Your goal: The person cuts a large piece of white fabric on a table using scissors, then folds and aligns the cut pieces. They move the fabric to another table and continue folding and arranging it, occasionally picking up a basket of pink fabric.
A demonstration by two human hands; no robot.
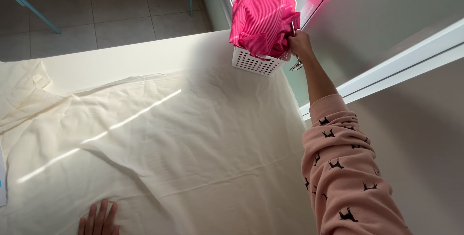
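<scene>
One white perforated plastic basket (254,62) of bright pink ribbed fabric (261,18) stands far right.
Our right hand (300,44) grips metal scissors (295,46) beside it; our left hand (99,219) lies flat, open, on one cream cloth (169,138).

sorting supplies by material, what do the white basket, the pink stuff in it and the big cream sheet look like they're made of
White basket: likely rigid plastic, matte, walls punched with even holes. Pink cloth: ribbed knit fabric, fine parallel ridges, soft folds. Cream sheet: thin woven fabric, possibly cotton, matte, creasing easily.

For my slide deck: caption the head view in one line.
Right hand holds scissors at a white basket of pink fabric; left hand rests on cream cloth.
</scene>
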